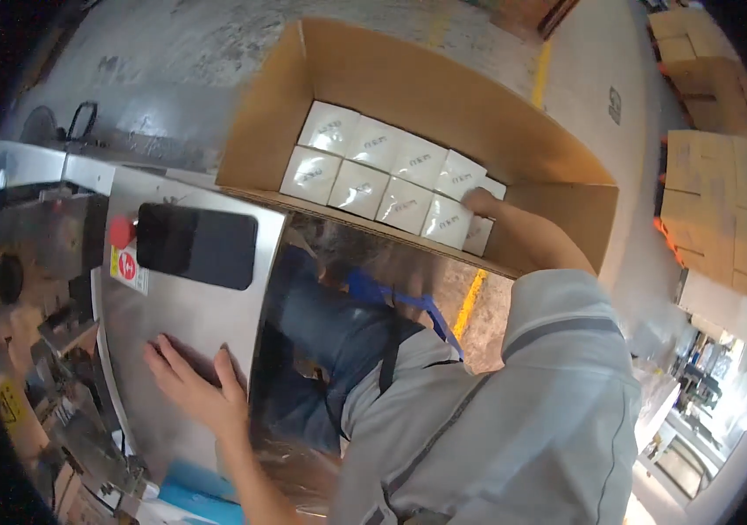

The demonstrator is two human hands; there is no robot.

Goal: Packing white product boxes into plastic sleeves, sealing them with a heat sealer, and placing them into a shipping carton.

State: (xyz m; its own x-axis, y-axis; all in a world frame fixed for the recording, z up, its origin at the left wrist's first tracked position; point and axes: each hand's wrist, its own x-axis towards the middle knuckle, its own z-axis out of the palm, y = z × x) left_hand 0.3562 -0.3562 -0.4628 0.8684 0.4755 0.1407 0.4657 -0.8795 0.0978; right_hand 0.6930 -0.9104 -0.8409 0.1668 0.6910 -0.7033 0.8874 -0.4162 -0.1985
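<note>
A big open cardboard carton [408,87] stands ahead of me, its floor partly lined with several small white boxes [373,171] in two rows. My right hand [482,203] reaches into the carton and rests on a white box [478,233] at the right end of the near row; whether the fingers grip it cannot be told. My left hand [196,387] lies flat, fingers spread, on the slanted metal panel [189,306] of a machine, holding nothing.
The panel carries a dark screen [196,246] and a red round button [120,231]. Machine parts [41,289] fill the left. Flat cardboard stacks [716,201] sit at the right on the grey floor, which has yellow lines [541,74].
</note>
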